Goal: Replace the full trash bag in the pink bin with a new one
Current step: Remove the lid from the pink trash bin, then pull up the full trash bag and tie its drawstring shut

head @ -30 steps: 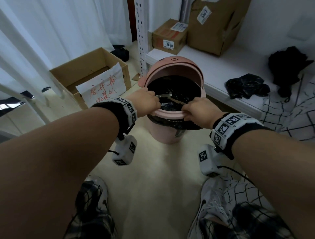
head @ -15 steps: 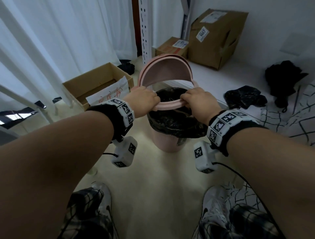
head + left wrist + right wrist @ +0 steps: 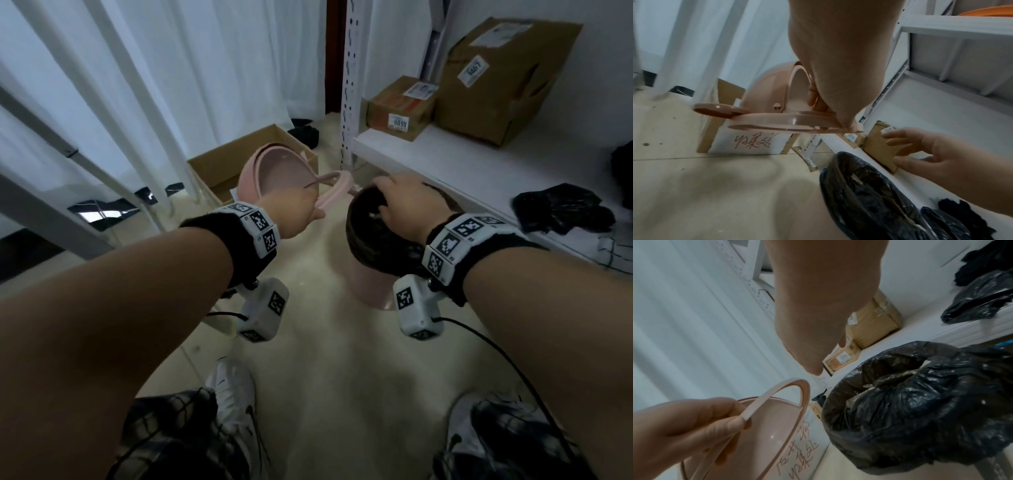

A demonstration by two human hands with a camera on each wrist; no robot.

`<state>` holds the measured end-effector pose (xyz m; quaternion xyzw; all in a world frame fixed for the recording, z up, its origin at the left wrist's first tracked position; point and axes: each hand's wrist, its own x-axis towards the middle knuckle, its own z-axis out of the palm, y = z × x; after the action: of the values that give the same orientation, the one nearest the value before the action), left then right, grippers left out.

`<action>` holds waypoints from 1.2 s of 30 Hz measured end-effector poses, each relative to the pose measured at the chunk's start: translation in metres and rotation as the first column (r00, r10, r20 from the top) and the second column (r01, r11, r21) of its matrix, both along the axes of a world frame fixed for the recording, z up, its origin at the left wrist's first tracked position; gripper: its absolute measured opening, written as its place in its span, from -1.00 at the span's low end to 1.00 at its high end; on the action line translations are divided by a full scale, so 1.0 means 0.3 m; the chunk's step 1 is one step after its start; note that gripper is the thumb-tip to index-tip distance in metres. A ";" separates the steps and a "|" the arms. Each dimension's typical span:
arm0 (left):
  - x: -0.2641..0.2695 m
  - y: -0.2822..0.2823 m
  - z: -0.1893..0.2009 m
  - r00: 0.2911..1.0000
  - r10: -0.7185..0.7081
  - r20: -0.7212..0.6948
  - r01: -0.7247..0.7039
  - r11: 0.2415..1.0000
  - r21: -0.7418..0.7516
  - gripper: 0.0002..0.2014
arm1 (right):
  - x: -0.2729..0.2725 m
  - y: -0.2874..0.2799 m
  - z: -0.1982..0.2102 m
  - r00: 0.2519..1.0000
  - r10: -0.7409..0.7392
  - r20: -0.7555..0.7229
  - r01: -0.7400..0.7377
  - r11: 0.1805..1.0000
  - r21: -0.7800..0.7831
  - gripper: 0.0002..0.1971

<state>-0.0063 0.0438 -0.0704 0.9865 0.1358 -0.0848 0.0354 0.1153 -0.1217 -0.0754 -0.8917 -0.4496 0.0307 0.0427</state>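
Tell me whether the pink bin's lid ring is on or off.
Off: the left hand holds the pink plastic lid ring clear of the black-bagged pink bin.

The right hand [image 3: 407, 205] covers the far rim of the black trash bag [image 3: 373, 240], the pink bin [image 3: 368, 287] shows only its lower wall, and the bag's contents, possibly cardboard scraps, are indistinct.

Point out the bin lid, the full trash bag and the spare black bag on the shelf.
bin lid [image 3: 789, 123]: left wrist view, front rim.
full trash bag [image 3: 920, 410]: right wrist view, crumpled top.
spare black bag [image 3: 561, 209]: head view, middle.
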 end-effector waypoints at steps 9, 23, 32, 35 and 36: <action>-0.052 0.045 -0.251 0.972 0.090 -0.219 -0.092 0.996 0.000 -0.66 | -0.055 0.025 -0.165 0.997 -0.016 0.073 0.019 0.999 -0.050 -0.59; -0.009 0.028 -0.605 0.944 0.157 -0.291 -0.168 0.986 -0.013 -0.71 | -0.113 0.128 -0.351 0.972 -0.231 0.032 0.225 0.964 0.138 -0.60; -0.101 0.008 -0.727 0.904 0.206 -0.375 -0.256 0.963 -0.088 -0.76 | -0.123 0.103 -0.391 0.968 -0.243 0.063 0.237 0.967 0.095 -0.75; -0.085 0.013 -0.729 0.900 0.206 -0.384 -0.263 0.959 -0.103 -0.73 | -0.119 0.105 -0.389 0.970 -0.237 0.055 0.231 0.968 0.102 -0.75; -0.077 0.020 -0.722 0.899 0.207 -0.386 -0.266 0.958 -0.106 -0.71 | -0.118 0.107 -0.386 0.971 -0.233 0.049 0.227 0.969 0.100 -0.74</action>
<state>-0.0293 0.0499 -0.2871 0.9228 0.2521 -0.2751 0.0964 0.0798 -0.0897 -0.1911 -0.9353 -0.3452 -0.0224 0.0741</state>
